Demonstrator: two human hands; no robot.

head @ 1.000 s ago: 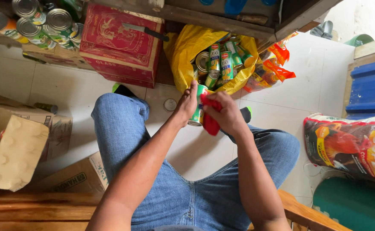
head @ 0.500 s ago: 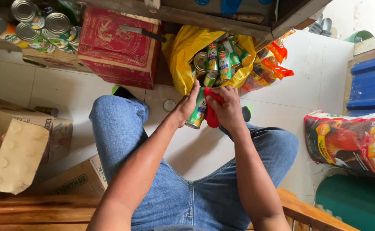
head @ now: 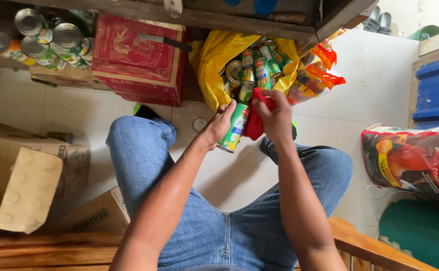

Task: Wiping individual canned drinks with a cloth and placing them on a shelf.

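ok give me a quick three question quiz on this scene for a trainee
1. True or false: the left hand holds a green can.
2. What does the right hand press against that can? A) a red cloth B) a knife C) a blue lid
3. Fill in: more cans sit in the ___ bag beyond the hands.

Key: 1 true; 2 A, the red cloth; 3 yellow.

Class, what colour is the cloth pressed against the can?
Red cloth, seen in the head view.
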